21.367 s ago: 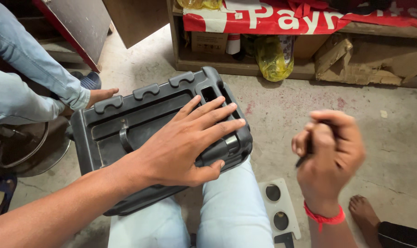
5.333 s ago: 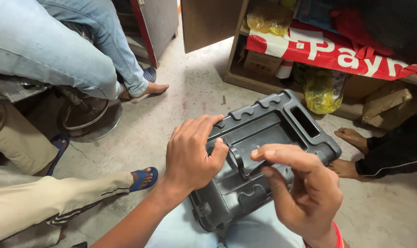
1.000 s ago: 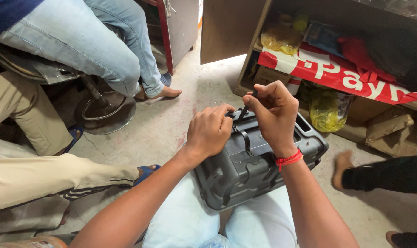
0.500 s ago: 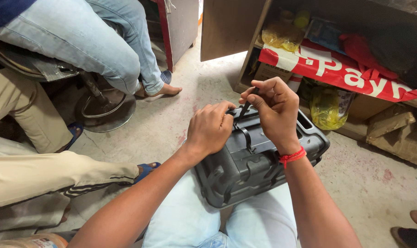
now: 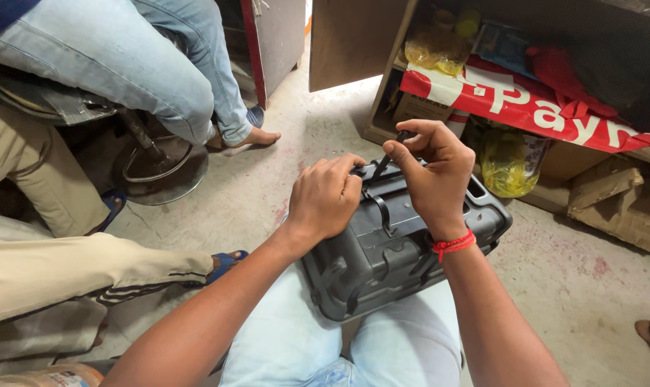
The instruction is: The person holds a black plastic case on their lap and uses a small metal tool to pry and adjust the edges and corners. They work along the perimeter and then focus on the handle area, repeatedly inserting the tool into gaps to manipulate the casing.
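Squarely on the lap, across 2 pale-denim knees: dark grey plastic case (image 5: pixel 403 251), ribbed, tilted with its far edge raised toward the wooden shelf (image 5: pixel 353 50). Left hand (image 5: pixel 325 197) clenched over the near-left top edge of the case, knuckles up, fingers curled down onto the lid beside the black strap handle (image 5: pixel 381 211). Right hand (image 5: pixel 432 175) just right of it, above the case's far edge — fingers pinched around a thin dark tool (image 5: pixel 391 152), tip angled down to the case close by the left hand's knuckles; whether the tip touches the lid, cannot tell. Red thread band (image 5: pixel 454 244) at the right wrist, over the case's middle.

Beyond the case, under the shelf: yellow plastic bag (image 5: pixel 507 161), red printed sheet (image 5: pixel 525 107), brown cardboard boxes (image 5: pixel 618 201). Left of the case, well apart — another person's jeans-clad legs (image 5: pixel 146 64), a bare foot (image 5: pixel 249 137) on the concrete floor (image 5: pixel 267 186), a round metal stool base (image 5: pixel 160 168), and khaki trouser legs (image 5: pixel 67 265) ending in a blue sandal (image 5: pixel 228 261).
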